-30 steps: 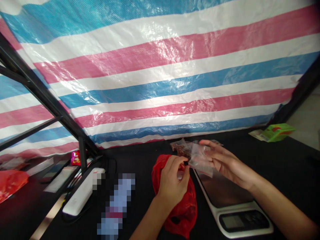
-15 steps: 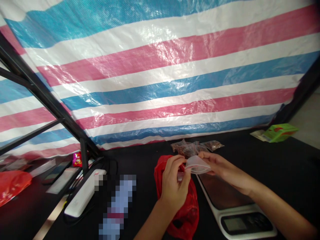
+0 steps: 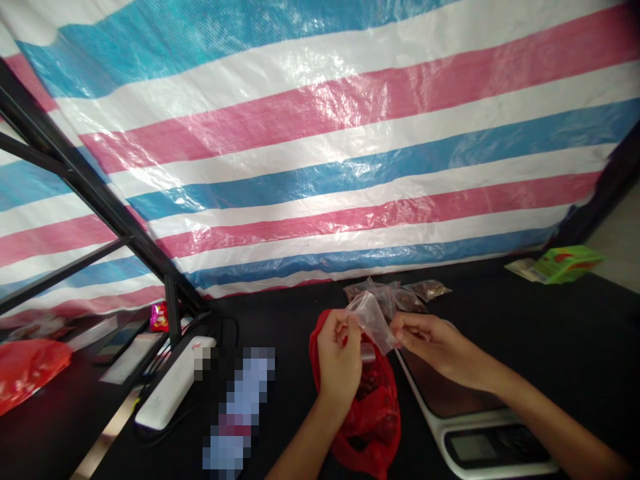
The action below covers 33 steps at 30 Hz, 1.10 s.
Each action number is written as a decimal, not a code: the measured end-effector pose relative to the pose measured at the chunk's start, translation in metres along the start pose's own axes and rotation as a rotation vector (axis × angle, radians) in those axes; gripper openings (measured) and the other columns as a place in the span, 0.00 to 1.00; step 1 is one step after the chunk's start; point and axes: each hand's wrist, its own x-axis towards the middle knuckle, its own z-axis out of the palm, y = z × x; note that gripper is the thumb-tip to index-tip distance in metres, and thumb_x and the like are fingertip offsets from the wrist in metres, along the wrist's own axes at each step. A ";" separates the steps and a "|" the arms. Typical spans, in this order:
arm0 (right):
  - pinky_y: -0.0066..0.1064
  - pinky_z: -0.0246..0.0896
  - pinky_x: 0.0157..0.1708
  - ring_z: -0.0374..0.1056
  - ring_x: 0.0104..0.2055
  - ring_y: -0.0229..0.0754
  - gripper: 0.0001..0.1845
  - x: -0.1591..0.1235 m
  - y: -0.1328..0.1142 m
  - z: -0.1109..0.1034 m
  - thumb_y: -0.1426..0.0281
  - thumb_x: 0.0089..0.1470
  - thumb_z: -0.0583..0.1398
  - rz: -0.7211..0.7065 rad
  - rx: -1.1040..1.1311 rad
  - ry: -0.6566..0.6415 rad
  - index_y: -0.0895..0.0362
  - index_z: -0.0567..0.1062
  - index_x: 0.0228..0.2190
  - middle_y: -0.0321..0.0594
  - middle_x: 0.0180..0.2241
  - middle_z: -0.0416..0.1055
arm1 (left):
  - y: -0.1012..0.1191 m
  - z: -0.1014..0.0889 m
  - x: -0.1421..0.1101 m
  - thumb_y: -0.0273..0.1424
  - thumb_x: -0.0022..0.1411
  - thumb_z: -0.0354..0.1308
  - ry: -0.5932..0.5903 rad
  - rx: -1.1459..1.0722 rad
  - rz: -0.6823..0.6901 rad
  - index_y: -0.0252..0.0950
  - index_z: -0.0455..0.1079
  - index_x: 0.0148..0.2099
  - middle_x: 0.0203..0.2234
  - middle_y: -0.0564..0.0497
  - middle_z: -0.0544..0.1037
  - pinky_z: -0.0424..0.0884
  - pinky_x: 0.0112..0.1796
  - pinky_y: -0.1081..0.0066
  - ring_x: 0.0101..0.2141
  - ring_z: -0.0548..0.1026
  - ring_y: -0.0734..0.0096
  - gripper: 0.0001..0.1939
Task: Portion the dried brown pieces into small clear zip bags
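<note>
Backdrop: a striped pink, white and blue woven plastic tarpaulin [image 3: 320, 167] hangs behind a black tabletop [image 3: 550, 333].

Left hand: the left hand [image 3: 339, 353] is pinching one side of a clear plastic zip bag [image 3: 370, 320] between thumb and fingers, just above a crumpled red plastic carrier bag [image 3: 380, 427].

Right hand: the right hand [image 3: 430, 343] pinches the bag's other corner, its fingers pressed together, above a steel-topped white digital scale [image 3: 450, 400].

Clear bag: held up between both hands, apart from the table, in front of small clear packets of brown flakes [image 3: 393, 297].

Further off: a green box [image 3: 567, 265] on the right; a white power strip [image 3: 173, 387] on the left.
</note>
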 end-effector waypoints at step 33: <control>0.39 0.68 0.53 0.73 0.50 0.47 0.04 -0.007 -0.019 0.012 0.66 0.66 0.62 -0.398 -0.653 0.040 0.49 0.75 0.36 0.39 0.43 0.77 | -0.020 0.004 -0.005 0.42 0.69 0.63 -0.281 -0.140 -0.111 0.40 0.62 0.67 0.59 0.40 0.77 0.70 0.61 0.55 0.58 0.77 0.56 0.29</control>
